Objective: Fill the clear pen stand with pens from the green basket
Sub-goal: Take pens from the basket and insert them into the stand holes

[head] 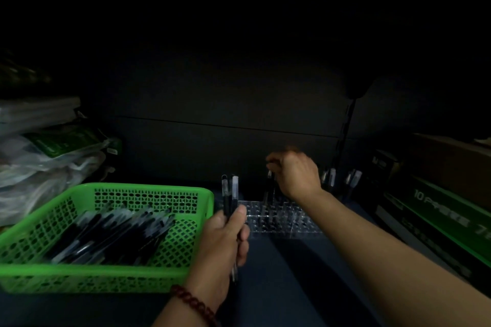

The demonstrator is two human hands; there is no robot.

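Head view: green basket (79, 271) of loose pens (111, 233) sits left on the counter (279, 273), clear pen stand (281, 223) just beside it. Left hand (225, 244) has its grip clenched round a few upright pens (230, 194); right hand (297, 175), arm outstretched, pinches a single pen (270, 183) over the stand.

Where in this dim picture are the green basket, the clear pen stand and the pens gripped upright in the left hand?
green basket (148, 186): head view, on its far rim.
clear pen stand (297, 225): head view, on its holed top plate.
held pens (235, 188): head view, on the pale cap at the top.
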